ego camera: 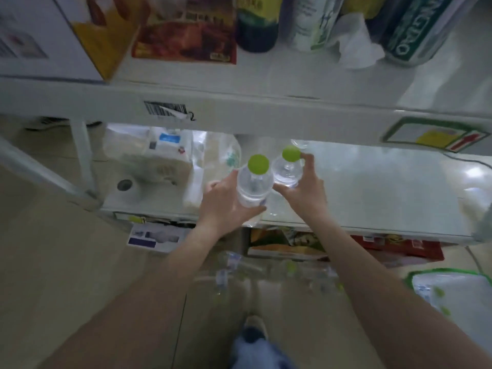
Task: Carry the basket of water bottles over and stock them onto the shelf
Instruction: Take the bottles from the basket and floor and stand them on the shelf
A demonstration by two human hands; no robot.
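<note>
Left hand [226, 201] and right hand [302, 186], each clamped on one upright green-capped water bottle [254, 186] [288, 169], hold the pair side by side above the shelf [372, 187], apparently to set them down together; basket contents lie blurred below the wrists.

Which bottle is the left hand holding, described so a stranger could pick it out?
Find the white middle shelf. At its front edge two green-capped water bottles stand side by side. The left hand grips the nearer water bottle; its neighbour, in the right hand, sits deeper in.
</note>
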